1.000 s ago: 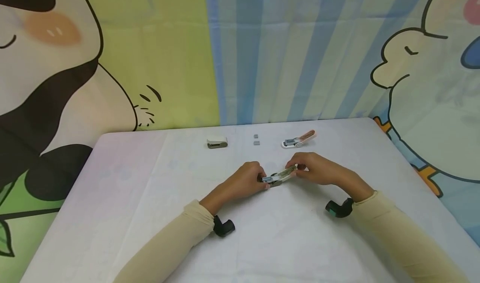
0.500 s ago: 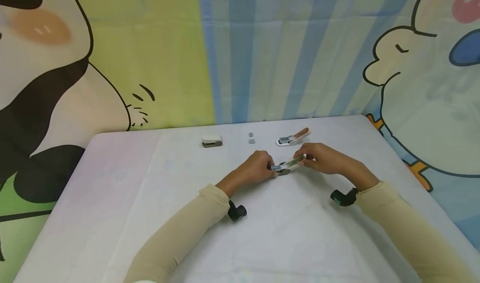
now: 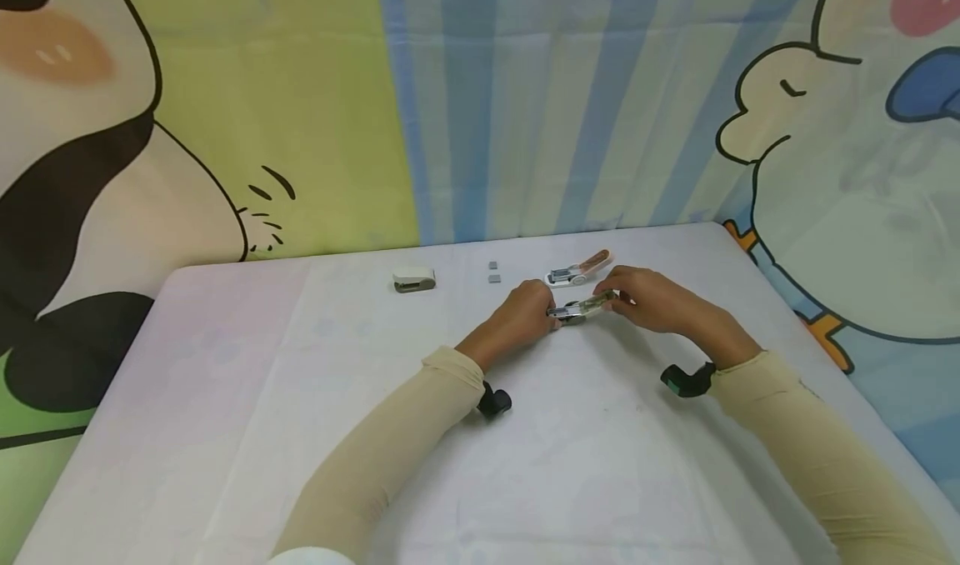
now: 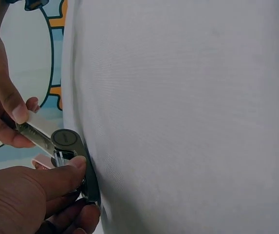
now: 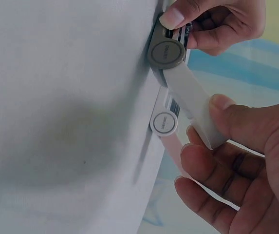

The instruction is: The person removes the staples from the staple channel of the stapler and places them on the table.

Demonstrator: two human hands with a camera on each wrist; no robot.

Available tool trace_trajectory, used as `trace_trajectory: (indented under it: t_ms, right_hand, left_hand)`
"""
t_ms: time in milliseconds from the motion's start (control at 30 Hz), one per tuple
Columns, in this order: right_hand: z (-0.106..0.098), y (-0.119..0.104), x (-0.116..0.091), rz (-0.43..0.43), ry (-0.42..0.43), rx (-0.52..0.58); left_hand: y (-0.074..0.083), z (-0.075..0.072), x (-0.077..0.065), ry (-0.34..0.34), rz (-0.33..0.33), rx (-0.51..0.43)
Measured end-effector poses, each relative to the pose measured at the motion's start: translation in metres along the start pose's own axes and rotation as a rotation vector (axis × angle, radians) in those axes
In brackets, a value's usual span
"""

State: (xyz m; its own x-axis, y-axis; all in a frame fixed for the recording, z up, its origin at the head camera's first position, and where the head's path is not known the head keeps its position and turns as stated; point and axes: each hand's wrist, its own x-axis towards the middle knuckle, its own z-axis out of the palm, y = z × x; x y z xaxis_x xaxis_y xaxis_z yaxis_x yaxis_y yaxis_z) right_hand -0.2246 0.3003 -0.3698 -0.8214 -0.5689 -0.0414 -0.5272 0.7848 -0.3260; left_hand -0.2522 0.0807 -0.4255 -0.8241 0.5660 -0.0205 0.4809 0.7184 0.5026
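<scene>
Both hands hold a grey-and-white stapler [image 3: 581, 309], opened out at its hinge, near the far side of the table. My left hand [image 3: 522, 315] pinches its grey base; in the left wrist view the thumb [image 4: 77, 163] presses on the base. With thumb and fingers, my right hand [image 3: 648, 298] grips the end of the raised white top arm [image 5: 190, 100]. Just beyond stands a second stapler [image 3: 577, 269], white with a pinkish-brown arm, also opened out. Farther left sits a closed white-and-grey stapler [image 3: 414, 279]. Two small grey staple blocks [image 3: 493, 272] lie between them.
A white cloth covers the table [image 3: 375, 365]. Behind its far edge hangs a printed curtain [image 3: 525, 132] with cartoon figures. Black wrist cameras [image 3: 688, 380] sit at both sleeves.
Both hands and the grey-and-white stapler have moved away from me and to the right, closer to the pinkish-brown stapler. The head view has shifted slightly. The grip looks the same.
</scene>
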Motion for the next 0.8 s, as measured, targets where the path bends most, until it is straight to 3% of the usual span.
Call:
trace_trajectory:
  t_ms: [400,800]
  right_hand:
    - [-0.003,0.011,0.002,0.054,0.023,0.005]
    - [0.007,0.027,0.001,0.096,0.043,0.169]
  left_hand:
    - [0.005,0.001,0.010,0.029,-0.040,0.029]
    - [-0.002,0.007,0.011,0.042,-0.017,-0.055]
